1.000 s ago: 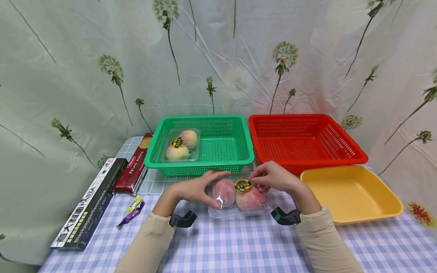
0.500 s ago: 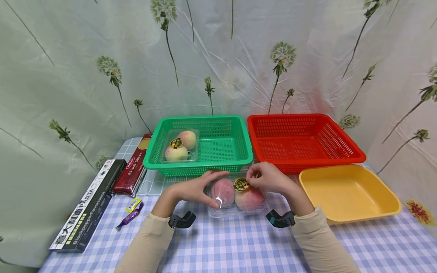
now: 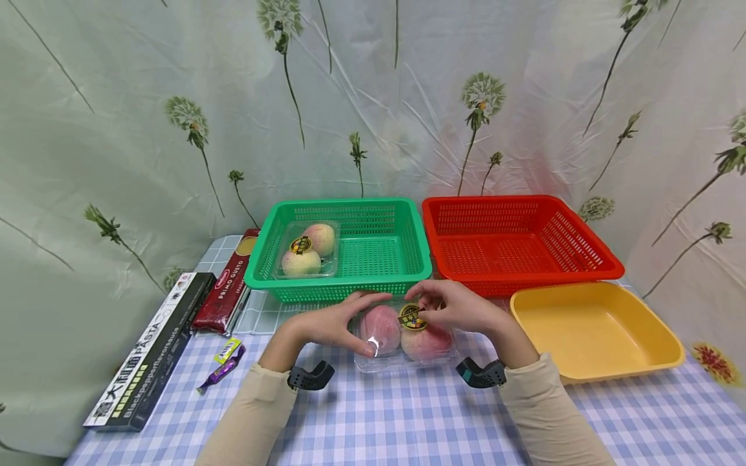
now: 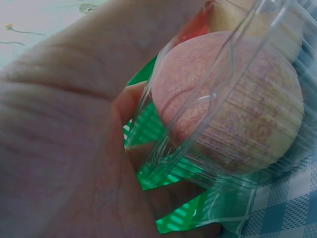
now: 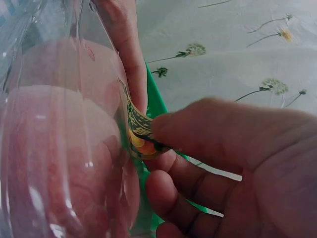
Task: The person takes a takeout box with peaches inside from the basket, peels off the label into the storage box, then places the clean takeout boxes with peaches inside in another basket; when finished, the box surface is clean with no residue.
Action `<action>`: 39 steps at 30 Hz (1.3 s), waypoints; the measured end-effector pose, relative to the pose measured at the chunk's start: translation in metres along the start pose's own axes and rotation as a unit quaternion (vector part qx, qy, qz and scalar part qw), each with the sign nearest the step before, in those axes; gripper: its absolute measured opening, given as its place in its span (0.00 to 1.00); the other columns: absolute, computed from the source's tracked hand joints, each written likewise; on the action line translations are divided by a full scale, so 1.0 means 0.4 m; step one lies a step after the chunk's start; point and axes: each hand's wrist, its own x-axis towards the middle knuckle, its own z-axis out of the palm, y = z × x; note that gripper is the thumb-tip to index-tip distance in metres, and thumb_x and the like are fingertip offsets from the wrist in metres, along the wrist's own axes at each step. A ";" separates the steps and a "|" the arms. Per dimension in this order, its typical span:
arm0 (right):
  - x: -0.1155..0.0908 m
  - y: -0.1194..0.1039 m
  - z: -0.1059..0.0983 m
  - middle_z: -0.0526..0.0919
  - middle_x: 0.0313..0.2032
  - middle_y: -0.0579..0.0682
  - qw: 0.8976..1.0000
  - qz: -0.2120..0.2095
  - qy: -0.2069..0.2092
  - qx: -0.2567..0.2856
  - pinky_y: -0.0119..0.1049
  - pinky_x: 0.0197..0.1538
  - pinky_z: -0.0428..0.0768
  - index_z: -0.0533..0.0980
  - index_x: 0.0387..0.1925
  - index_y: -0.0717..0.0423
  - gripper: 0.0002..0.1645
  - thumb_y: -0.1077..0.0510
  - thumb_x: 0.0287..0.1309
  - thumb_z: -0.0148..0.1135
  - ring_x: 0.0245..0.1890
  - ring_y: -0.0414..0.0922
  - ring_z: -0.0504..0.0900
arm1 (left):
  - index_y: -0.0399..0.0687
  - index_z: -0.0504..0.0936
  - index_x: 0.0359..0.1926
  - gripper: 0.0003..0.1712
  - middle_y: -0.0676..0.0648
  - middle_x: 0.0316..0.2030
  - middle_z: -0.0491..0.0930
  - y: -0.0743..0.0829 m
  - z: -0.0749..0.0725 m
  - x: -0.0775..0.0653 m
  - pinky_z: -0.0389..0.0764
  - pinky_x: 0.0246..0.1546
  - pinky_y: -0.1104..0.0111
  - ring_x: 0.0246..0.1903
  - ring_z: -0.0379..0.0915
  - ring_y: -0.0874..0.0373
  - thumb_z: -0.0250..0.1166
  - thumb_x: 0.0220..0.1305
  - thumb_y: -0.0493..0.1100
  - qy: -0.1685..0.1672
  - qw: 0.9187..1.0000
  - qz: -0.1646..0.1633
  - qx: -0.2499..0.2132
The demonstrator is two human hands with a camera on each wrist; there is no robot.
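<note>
A clear plastic clamshell box (image 3: pixel 408 364) with two pink peaches (image 3: pixel 427 342) inside stands on the checked cloth before me. My left hand (image 3: pixel 329 322) holds the box's left end, thumb on the near side, the other fingers behind it. In the left wrist view a peach (image 4: pixel 233 104) shows through the clear wall beside the palm. A round black and gold label (image 3: pixel 411 316) sits on the lid. My right hand (image 3: pixel 466 307) pinches the label's right edge. The right wrist view shows that label (image 5: pixel 141 131) bent away from the plastic, under the thumb (image 5: pixel 198 126).
Behind the box stand a green basket (image 3: pixel 338 283) holding another box of peaches (image 3: pixel 309 249), and a red basket (image 3: pixel 524 281). A yellow tray (image 3: pixel 600 336) lies right. At left are a black pasta box (image 3: pixel 154 349), a red spaghetti packet (image 3: pixel 224 291) and two small wrapped sweets (image 3: pixel 224 369).
My right hand has moved slightly left from the box's right side onto the label and now pinches its edge. The left hand and the box have stayed in place.
</note>
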 end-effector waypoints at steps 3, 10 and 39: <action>0.000 -0.004 -0.001 0.85 0.43 0.51 1.000 -0.012 -0.013 -0.013 0.32 0.45 0.81 0.82 0.51 0.56 0.16 0.64 0.62 0.62 0.40 0.43 0.79 | 0.73 0.51 0.78 0.57 0.47 0.72 0.53 -0.003 -0.001 0.002 0.70 0.64 0.48 0.68 0.57 0.49 0.76 0.53 0.57 0.001 1.000 -0.001 0.001; -0.005 -0.007 -0.007 0.86 0.47 0.51 0.999 -0.033 -0.038 0.014 0.31 0.48 0.82 0.83 0.52 0.53 0.16 0.65 0.65 0.60 0.42 0.44 0.81 | 0.77 0.52 0.77 0.56 0.50 0.72 0.53 -0.009 0.000 0.005 0.69 0.65 0.48 0.68 0.57 0.50 0.76 0.53 0.58 0.001 1.000 -0.004 0.003; -0.093 -0.006 -0.129 0.82 0.48 0.59 0.995 -0.001 0.072 0.070 0.36 0.45 0.86 0.78 0.50 0.57 0.12 0.64 0.66 0.61 0.42 0.53 0.85 | 0.70 0.50 0.78 0.58 0.46 0.73 0.52 -0.008 -0.003 0.000 0.66 0.66 0.46 0.71 0.53 0.48 0.76 0.54 0.57 -0.004 1.000 0.014 0.002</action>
